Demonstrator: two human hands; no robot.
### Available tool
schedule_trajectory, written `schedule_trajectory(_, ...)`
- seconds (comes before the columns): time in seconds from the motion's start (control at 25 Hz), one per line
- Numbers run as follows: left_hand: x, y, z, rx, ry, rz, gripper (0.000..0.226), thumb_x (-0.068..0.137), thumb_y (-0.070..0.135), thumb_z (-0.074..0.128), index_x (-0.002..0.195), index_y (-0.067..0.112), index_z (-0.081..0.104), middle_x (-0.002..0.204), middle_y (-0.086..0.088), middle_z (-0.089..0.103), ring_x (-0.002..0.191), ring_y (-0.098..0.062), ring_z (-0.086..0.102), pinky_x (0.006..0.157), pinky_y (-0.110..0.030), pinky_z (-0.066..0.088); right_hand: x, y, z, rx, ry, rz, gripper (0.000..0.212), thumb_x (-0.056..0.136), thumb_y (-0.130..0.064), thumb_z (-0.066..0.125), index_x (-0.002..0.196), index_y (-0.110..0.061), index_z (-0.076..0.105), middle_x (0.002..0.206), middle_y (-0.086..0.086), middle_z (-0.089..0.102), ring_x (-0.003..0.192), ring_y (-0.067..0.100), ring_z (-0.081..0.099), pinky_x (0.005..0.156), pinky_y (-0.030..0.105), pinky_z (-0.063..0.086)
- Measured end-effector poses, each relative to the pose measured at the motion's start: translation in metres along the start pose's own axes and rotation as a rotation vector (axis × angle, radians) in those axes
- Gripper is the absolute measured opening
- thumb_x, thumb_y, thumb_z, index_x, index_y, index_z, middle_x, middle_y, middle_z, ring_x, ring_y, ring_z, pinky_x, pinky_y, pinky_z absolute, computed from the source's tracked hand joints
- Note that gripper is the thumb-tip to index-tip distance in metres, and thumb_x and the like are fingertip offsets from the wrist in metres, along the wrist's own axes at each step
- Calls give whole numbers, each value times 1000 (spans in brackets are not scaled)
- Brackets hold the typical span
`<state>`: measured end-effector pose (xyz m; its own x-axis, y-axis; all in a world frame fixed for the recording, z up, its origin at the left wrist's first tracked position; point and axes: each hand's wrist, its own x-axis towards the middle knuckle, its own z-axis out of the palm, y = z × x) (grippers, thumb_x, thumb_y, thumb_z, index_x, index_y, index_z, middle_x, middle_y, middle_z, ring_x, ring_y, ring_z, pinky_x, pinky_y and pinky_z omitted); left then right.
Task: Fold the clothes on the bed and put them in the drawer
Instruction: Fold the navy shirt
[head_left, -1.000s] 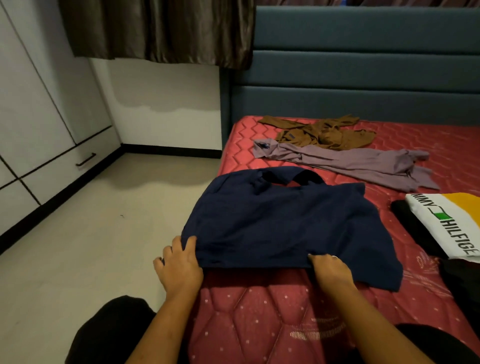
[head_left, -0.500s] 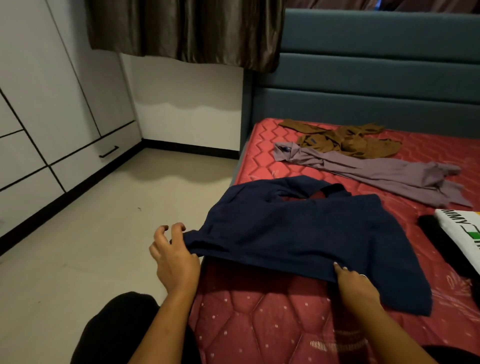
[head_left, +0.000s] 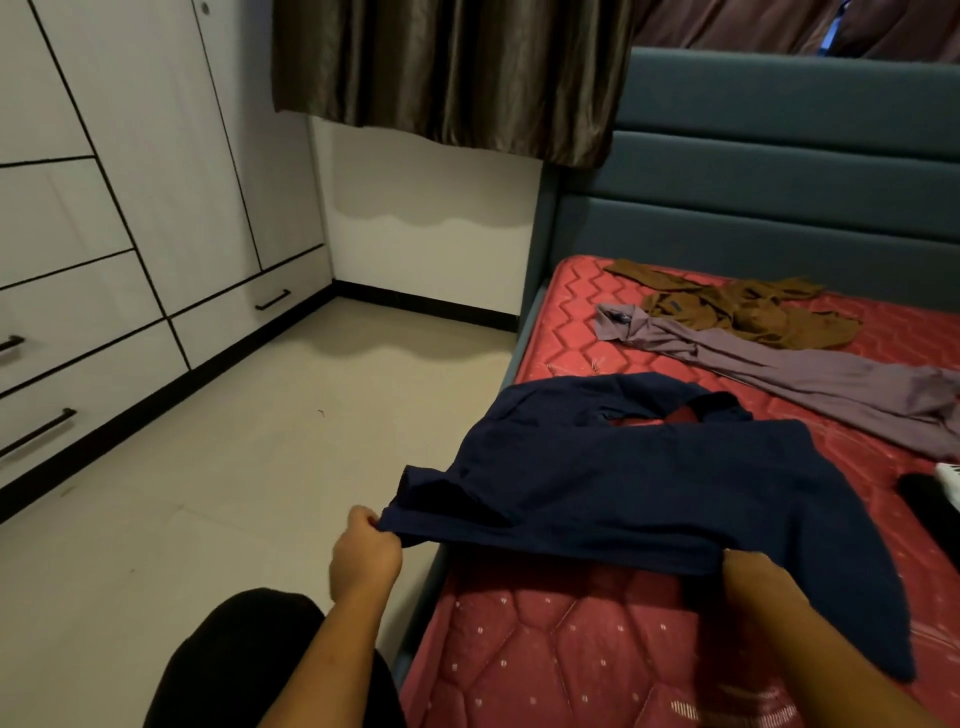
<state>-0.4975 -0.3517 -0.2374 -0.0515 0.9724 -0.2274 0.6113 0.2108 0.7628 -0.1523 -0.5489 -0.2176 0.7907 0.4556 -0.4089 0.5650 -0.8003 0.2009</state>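
The navy shirt (head_left: 649, 493) lies spread at the near edge of the bed (head_left: 571, 649), collar away from the person. Its near hem is lifted off the mattress. It looks part-folded at most, so the task seems to be at an early stage. A brown garment (head_left: 753, 312) and a mauve one (head_left: 810, 379) lie crumpled near the headboard, not yet folded. The drawers (head_left: 244, 317) across the floor are closed.

The left hand (head_left: 366, 558) reaches forward just off the bed's side, fingers curled and pinching the hem's left corner. The right hand (head_left: 753, 577) holds the hem further right. Its fingers are tucked under the cloth, so their exact lie is hidden.
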Motion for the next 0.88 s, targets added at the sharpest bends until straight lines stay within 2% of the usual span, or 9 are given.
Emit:
schedule_trajectory(0.12, -11, 16, 6, -479, -189, -52, 5, 97, 16, 44, 101, 17, 47, 106, -14, 60, 81, -24, 52, 71, -36, 44, -33, -47, -25, 10, 9, -99, 46, 91, -15, 45, 136, -21, 46, 134, 2, 51, 121, 24, 51, 98, 35, 46)
schedule_trajectory(0.24, -15, 40, 0, -612, -227, 24, 9, 96, 14, 44, 91, 17, 51, 99, -6, 61, 89, -23, 56, 79, -39, 46, -105, -112, -42, 406, 188, -610, 31, 84, -12, 56, 110, -28, 62, 101, -3, 67, 91, 9, 65, 81, 30, 53)
schedule_trajectory(0.32, -21, 50, -9, -647, -180, 94, 13, 89, 3, 44, 80, 11, 50, 82, -7, 60, 77, -24, 53, 72, -38, 47, -146, -148, -44, 570, -58, -859, 23, 84, -13, 64, 104, -23, 67, 86, -7, 66, 64, -3, 60, 65, 20, 52)
schedule_trajectory(0.36, -25, 53, -14, -646, -148, 145, 16, 85, -2, 44, 74, 9, 47, 73, -7, 54, 70, -22, 47, 63, -35, 43, -155, -164, -41, 512, -125, -904, 27, 84, -15, 66, 111, -19, 65, 93, -4, 66, 67, -4, 58, 64, 17, 50)
schedule_trajectory(0.4, -30, 58, -20, -628, -127, 202, 20, 82, -6, 44, 70, 9, 43, 67, -6, 47, 64, -19, 41, 57, -32, 36, -156, -177, -38, 497, -137, -899, 31, 84, -16, 66, 115, -16, 62, 99, -1, 64, 74, 1, 58, 66, 18, 48)
schedule_trajectory(0.48, -39, 65, -28, -620, -147, 311, 28, 83, -9, 46, 67, 12, 35, 62, -2, 37, 59, -14, 32, 52, -26, 28, -154, -191, -41, 573, -114, -758, 16, 83, -14, 65, 97, -14, 56, 91, 3, 56, 72, 9, 53, 60, 20, 46)
schedule_trajectory(0.6, -50, 77, -34, -714, -229, 347, 31, 86, -6, 51, 68, 15, 36, 62, -1, 40, 59, -12, 35, 54, -25, 31, -144, -200, -43, 585, -125, -621, 15, 84, -18, 65, 78, -16, 52, 80, 3, 51, 65, 11, 49, 57, 20, 43)
schedule_trajectory(0.72, -53, 87, -39, -769, -356, 283, 25, 85, -8, 49, 74, 14, 45, 67, -3, 53, 66, -17, 48, 60, -31, 40, -138, -208, -37, 684, -45, -575, 25, 87, -27, 63, 110, -16, 61, 108, 6, 62, 94, 19, 59, 79, 28, 50)
schedule_trajectory(0.88, -56, 94, -41, -756, -538, 258, 27, 82, -13, 45, 91, 11, 51, 85, -10, 61, 82, -24, 56, 71, -37, 46, -130, -211, -33, 651, 420, -485, 51, 89, -28, 53, 138, -18, 42, 133, 7, 45, 121, 32, 43, 98, 37, 38)
